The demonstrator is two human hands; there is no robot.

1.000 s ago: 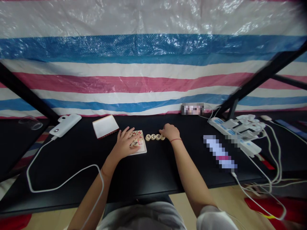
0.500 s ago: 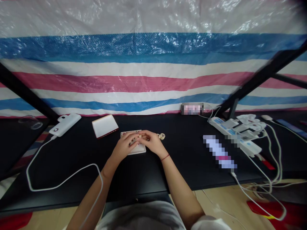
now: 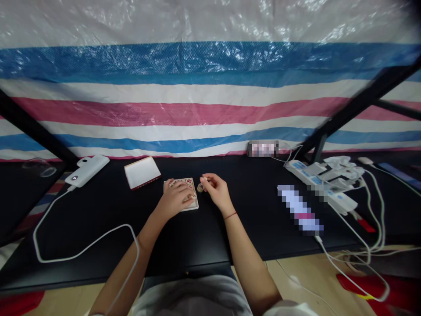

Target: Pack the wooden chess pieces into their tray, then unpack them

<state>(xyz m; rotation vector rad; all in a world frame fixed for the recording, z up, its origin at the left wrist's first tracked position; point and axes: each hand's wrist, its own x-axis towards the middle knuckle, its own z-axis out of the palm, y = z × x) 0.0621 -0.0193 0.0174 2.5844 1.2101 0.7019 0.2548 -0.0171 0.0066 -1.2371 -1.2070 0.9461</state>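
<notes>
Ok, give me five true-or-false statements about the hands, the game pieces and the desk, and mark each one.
1. The left hand rests on the small white tray of round pieces. True.
2. The right hand lies flat and empty on the desk. False: its fingers pinch round wooden pieces just right of the tray.
3. The white lid lies left of the tray. True.
4. The white power bank sits at the right end of the desk. False: it is far left, cable attached.
5. The right wrist wears a red string. True.
</notes>
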